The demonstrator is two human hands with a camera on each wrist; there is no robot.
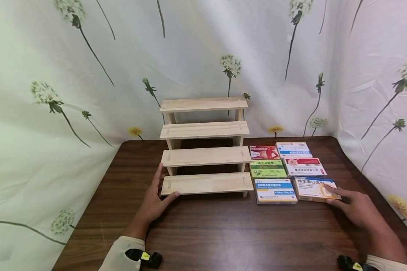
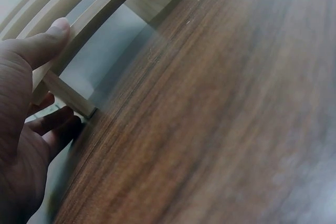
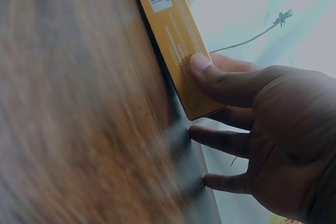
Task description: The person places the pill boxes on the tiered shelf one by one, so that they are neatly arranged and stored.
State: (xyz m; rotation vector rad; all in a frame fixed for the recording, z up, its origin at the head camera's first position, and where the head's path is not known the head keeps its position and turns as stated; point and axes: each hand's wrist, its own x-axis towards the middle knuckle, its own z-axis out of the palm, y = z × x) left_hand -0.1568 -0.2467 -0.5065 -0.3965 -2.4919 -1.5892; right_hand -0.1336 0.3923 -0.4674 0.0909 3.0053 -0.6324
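A four-tier wooden stepped rack [image 1: 207,184] stands at the middle of the table. At its lower left corner, my left hand [image 1: 155,201] grips it, with the thumb [image 2: 55,32] on the bottom step's front edge and the other fingers along the left side. My right hand [image 1: 357,207] pinches the near right corner of a white and orange medicine box [image 1: 310,188]. In the right wrist view, the thumb [image 3: 202,66] presses the box's orange side, which carries a barcode, and the lower fingers are spread below the box's corner.
Beside the rack lie more medicine boxes: a blue-and-white one [image 1: 276,194], a green one [image 1: 268,170], a red one [image 1: 262,152], a red-and-white one [image 1: 305,169] and another blue-and-white one [image 1: 293,152]. Dandelion-print cloth [image 1: 196,60] hangs around the dark wooden table [image 1: 224,233].
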